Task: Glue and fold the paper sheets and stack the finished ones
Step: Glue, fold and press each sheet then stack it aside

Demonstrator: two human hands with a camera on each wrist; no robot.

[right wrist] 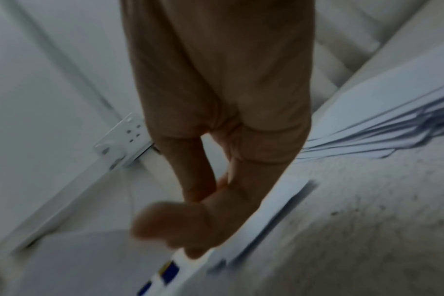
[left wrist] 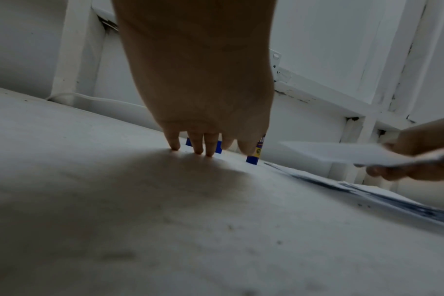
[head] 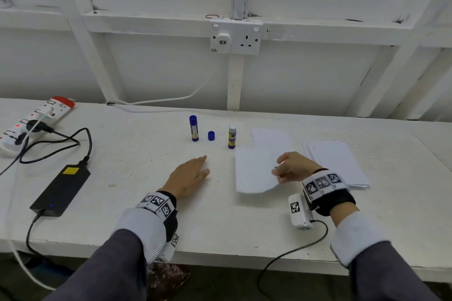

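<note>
White counter w/ white framed wall behind. Left hand flat on it, fingers straight, tips touching. Right hand pinches a paper sheet held off the counter, near the glue sticks; paper stack just right.

White paper, blue glue sticks, black and white bands

The paper sheet pinched in the right hand's fingers is white. Past the left hand's fingertips stand a blue glue stick, a blue cap, and a glue stick with a white top and a purple-and-yellow label. Both wrist bands show black-and-white square patterns.
</note>
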